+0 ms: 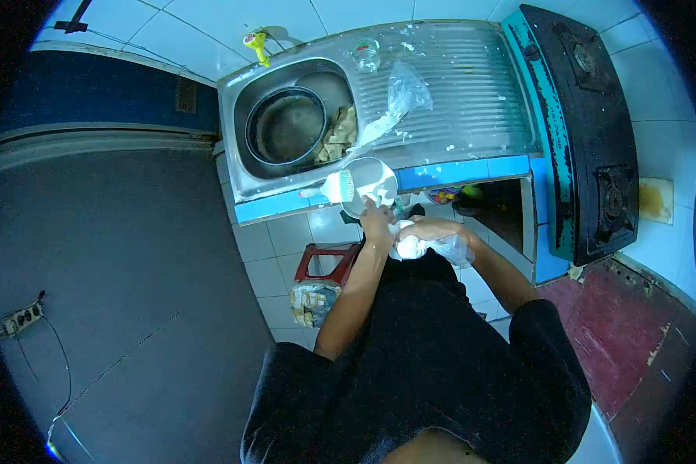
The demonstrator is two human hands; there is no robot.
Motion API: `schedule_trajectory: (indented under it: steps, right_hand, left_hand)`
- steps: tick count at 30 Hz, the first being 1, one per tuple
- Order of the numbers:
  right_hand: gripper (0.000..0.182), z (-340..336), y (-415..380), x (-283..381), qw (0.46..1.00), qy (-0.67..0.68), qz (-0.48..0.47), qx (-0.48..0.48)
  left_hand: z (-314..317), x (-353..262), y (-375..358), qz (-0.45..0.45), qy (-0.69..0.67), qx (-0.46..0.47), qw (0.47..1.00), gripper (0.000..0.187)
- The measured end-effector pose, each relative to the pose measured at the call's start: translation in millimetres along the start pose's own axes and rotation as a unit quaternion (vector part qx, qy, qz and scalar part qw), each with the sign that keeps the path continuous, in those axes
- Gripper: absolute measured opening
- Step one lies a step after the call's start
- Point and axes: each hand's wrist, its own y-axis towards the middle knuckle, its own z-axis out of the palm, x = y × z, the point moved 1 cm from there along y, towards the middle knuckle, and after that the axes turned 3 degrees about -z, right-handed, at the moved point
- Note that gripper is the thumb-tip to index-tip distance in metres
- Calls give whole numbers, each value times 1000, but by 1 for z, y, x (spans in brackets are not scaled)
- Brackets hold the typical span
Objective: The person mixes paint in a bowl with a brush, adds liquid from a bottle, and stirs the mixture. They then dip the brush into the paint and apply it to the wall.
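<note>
My left hand (377, 219) and my right hand (429, 230) meet in front of me over a clear plastic bag with a white lump (410, 247) inside. Both hands grip that bag. Just beyond the left hand a white bowl (371, 184) sits on the front edge of the counter, with a white strainer spoon (334, 188) lying across its left side.
A steel sink (243, 116) holds a dark round pan (288, 125) and pale chunks (340, 135). On the drainboard (472, 93) lie a crumpled clear bag (402, 97) and a small glass jar (366, 54). A black two-burner stove (588, 124) stands at right. A red stool (325, 263) is below.
</note>
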Motion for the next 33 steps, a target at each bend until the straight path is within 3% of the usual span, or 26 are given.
schedule_trajectory:
  steps: [6, 12, 14, 20, 22, 24, 25, 27, 31, 33]
  right_hand:
    - [33, 2, -8, 8, 999, 16, -36, -7]
    - [34, 0, -2, 4, 1000, -10, 10, -13]
    - [34, -2, 3, -3, 998, -32, -56, 14]
    - [32, 1, -4, 4, 998, 23, -57, 10]
    - [32, 0, -1, 0, 1000, 7, -17, 8]
    - [31, 1, -5, -1, 987, -37, -159, 0]
    - [31, 1, -4, 1, 987, -37, -159, 0]
    - [30, -1, -1, 3, 999, -26, -33, 4]
    - [32, -3, 3, -1, 997, -63, -16, 29]
    - [31, -1, 1, -1, 999, -3, -36, 4]
  left_hand:
    - [4, -2, -8, 7, 14, -35, 999, 38]
    - [3, -2, -8, 26, 7, -35, 999, 36]
    - [-2, 1, -1, 36, 17, 1, 999, 34]
    - [-2, 2, -2, 49, 30, -7, 998, 33]
    - [1, -1, -6, 44, 47, -19, 998, 33]
    - [1, -1, -6, 57, 53, 9, 997, 31]
    - [-1, 1, -4, 57, 53, 9, 997, 31]
    - [-2, 2, -2, 68, 43, 13, 997, 27]
    - [4, -1, -6, 50, 45, -36, 997, 23]
    - [4, -1, -8, 37, 33, -37, 998, 21]
